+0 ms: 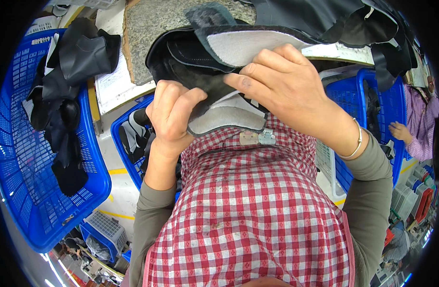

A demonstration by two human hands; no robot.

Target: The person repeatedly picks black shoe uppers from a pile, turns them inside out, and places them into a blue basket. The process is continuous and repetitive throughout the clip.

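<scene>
Both hands are on a black boot upper [157, 55], held above the near edge of the worktable. My left hand [171, 112] is closed, its thumb and fingers pinching the near left edge beside a grey padded strip [226, 119]. My right hand [289, 88] grips the right side, with the index finger stretched toward the opening and the thumb hidden underneath. A flap with white ribbed fabric [250, 45] and dark fuzzy lining stands up at the far side of the upper. The inside of the upper is dark and partly covered by my fingers.
A grey speckled slab [140, 36] lies on the table. Black leather pieces [305, 16] are heaped at the back right. A large blue basket [102, 182] with black uppers [68, 143] stands left; more blue baskets [396, 103] are right. Another person's hand [400, 132] shows at far right.
</scene>
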